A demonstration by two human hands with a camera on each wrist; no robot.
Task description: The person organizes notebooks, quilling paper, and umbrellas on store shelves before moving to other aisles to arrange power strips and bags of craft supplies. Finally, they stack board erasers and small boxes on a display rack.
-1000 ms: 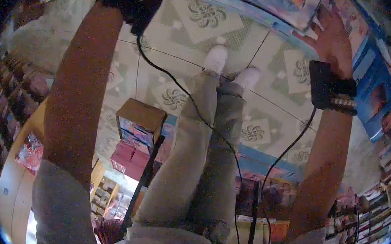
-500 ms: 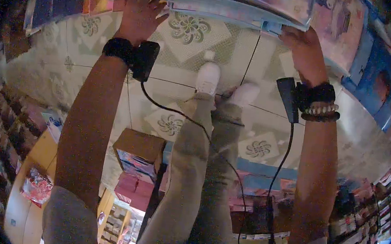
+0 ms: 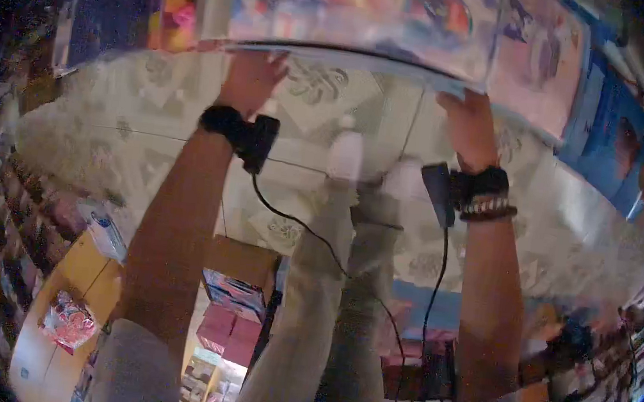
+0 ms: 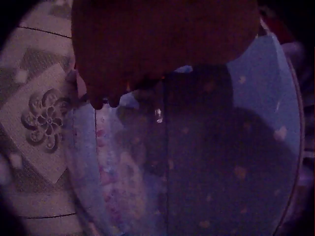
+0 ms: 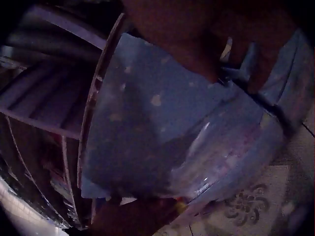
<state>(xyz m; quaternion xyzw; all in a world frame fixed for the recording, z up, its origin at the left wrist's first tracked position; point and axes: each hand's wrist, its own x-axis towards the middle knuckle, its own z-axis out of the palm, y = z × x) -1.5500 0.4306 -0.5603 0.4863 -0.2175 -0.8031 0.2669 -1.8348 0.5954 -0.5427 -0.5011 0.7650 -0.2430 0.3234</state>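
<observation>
A large box point(image 3: 365, 17) with a colourful printed face lies across the top of the head view, its near edge above the hands. My left hand point(image 3: 252, 84) touches that edge at the left, its fingers fairly straight. At the right, my right hand point(image 3: 469, 126) grips the edge with bent fingers. A blue spotted panel point(image 4: 256, 128) lies under the left hand point(image 4: 162, 39) in the left wrist view. In the right wrist view, the right hand's fingers point(image 5: 258, 69) lie at a gap along the blue panel point(image 5: 152, 98); the left hand point(image 5: 133, 216) is at its lower edge.
Pink and blue printed packaging point(image 3: 541, 59) adjoins the box at the right. Below stand a brown carton point(image 3: 241, 263) and a yellow counter point(image 3: 40, 344) with a red packet point(image 3: 70, 322). Filled shelves line both sides; two cables point(image 3: 440, 276) hang from the wrists.
The head view has shifted, with the box, shoes and hands lower in it. Both hands have come nearer each other, and the right fingers have gone from spread to bent at the box edge.
</observation>
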